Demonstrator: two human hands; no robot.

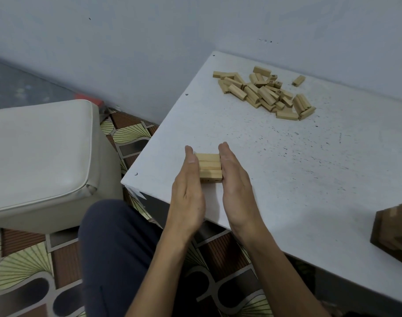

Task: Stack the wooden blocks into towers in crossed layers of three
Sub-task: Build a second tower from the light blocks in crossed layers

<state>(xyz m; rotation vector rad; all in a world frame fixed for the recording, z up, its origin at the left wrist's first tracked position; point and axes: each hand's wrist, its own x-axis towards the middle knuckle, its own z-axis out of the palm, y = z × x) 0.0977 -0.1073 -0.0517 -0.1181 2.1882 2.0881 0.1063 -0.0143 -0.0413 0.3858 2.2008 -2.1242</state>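
Three pale wooden blocks [209, 167] lie side by side as one flat layer near the front left corner of the white table [298, 161]. My left hand [188, 191] presses its straight fingers against the layer's left ends. My right hand [235, 184] presses flat against the right ends. A loose pile of wooden blocks [264, 93], some with printed numbers, lies at the back of the table. One single block [298, 80] lies apart to the right of the pile.
A built block tower [394, 234] stands at the right edge of the view, partly cut off. A white cushioned stool [42, 156] stands left of the table on the patterned floor. The wall runs behind the table.
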